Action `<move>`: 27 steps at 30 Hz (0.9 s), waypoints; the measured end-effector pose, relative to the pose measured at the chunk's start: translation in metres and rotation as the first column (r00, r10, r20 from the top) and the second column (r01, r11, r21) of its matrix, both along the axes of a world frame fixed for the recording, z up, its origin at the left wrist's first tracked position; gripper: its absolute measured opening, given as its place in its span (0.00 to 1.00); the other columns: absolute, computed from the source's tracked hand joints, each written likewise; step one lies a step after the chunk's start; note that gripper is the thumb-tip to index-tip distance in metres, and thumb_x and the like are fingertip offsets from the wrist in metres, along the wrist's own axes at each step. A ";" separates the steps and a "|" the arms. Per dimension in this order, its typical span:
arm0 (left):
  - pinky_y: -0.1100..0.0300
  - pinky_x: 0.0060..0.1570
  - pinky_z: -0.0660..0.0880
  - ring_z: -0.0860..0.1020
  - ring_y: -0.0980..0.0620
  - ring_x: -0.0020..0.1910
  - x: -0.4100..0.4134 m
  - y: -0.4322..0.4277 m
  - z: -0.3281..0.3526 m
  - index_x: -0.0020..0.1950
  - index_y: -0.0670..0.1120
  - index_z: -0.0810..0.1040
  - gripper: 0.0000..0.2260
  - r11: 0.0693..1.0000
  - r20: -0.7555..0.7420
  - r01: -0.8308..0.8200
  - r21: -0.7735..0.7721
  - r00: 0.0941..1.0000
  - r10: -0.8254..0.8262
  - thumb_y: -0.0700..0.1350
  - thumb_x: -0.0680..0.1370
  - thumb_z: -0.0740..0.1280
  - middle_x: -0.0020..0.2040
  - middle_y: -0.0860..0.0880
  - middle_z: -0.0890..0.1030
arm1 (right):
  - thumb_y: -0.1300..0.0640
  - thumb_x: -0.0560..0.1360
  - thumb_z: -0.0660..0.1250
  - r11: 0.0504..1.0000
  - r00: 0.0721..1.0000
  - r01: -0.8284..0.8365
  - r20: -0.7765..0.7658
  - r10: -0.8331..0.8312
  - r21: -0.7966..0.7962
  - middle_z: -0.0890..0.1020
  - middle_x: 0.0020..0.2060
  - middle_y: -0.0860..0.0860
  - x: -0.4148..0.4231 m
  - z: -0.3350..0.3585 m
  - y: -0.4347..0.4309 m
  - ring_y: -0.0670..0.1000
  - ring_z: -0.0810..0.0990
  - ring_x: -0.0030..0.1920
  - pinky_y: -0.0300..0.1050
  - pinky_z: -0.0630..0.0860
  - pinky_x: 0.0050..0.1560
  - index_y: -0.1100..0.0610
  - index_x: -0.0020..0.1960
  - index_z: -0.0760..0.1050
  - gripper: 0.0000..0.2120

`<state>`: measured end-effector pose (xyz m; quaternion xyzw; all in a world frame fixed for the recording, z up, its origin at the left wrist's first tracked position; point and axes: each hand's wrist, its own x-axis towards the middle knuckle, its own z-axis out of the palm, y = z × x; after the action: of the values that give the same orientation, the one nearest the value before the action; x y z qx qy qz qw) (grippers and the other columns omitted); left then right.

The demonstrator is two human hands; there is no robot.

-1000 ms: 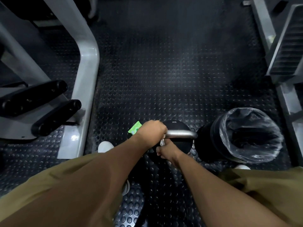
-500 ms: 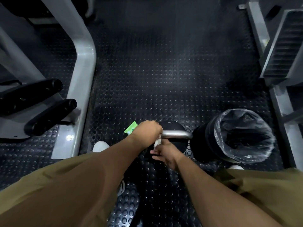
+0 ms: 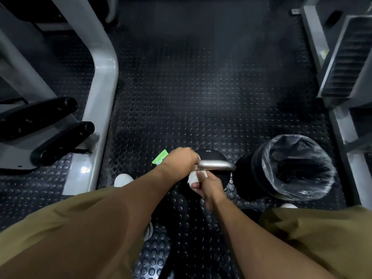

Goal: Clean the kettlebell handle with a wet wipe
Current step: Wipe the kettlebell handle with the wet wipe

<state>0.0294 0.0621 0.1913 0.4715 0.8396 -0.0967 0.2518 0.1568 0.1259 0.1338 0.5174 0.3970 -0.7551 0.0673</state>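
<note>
Just right of a flat green packet (image 3: pixel 160 157), grips the left end of the silver metal kettlebell handle (image 3: pixel 216 165) with left hand (image 3: pixel 182 159), fingers curled round it; pinches a crumpled white wet wipe (image 3: pixel 193 177) just under it in right hand (image 3: pixel 210 186) fingers, beside a bag-lined black bin (image 3: pixel 249 174).

We note a black studded rubber floor (image 3: pixel 181 87) carrying a black round kettlebell (image 3: pixel 218 156), a flat green wipe packet (image 3: pixel 160 158) beside it and a black plastic-lined bin (image 3: pixel 248 174).
</note>
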 end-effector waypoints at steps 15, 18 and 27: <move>0.45 0.60 0.78 0.82 0.40 0.59 0.054 -0.061 0.022 0.66 0.45 0.80 0.41 0.072 0.682 -0.795 -0.603 -0.465 0.565 0.78 0.72 0.63 0.62 0.38 0.83 | 0.62 0.78 0.63 0.932 0.961 -0.277 -0.051 0.272 -0.233 0.78 0.44 0.55 -0.009 0.075 0.026 0.47 0.72 0.28 0.47 0.83 0.38 0.62 0.61 0.77 0.13; 0.45 0.60 0.81 0.85 0.42 0.52 0.062 -0.050 0.039 0.68 0.40 0.80 0.28 0.024 0.812 -0.837 -0.546 -0.522 0.260 0.63 0.83 0.62 0.57 0.40 0.86 | 0.65 0.79 0.61 0.902 0.907 -0.421 -0.062 0.416 -0.101 0.80 0.42 0.57 -0.014 0.089 0.026 0.48 0.73 0.28 0.50 0.84 0.40 0.63 0.62 0.76 0.13; 0.54 0.39 0.75 0.80 0.50 0.39 0.055 -0.023 0.054 0.45 0.44 0.80 0.24 0.176 0.461 -0.847 0.501 0.434 0.774 0.60 0.87 0.55 0.39 0.47 0.82 | 0.56 0.75 0.66 -0.033 0.470 -0.798 0.656 0.590 0.602 0.68 0.72 0.56 0.000 0.075 0.101 0.60 0.69 0.69 0.57 0.69 0.71 0.55 0.75 0.66 0.29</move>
<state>0.0841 0.0387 0.2453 0.0123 0.9146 0.3874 0.1154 0.1570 0.2269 0.2093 0.2666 0.9139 -0.2297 0.2026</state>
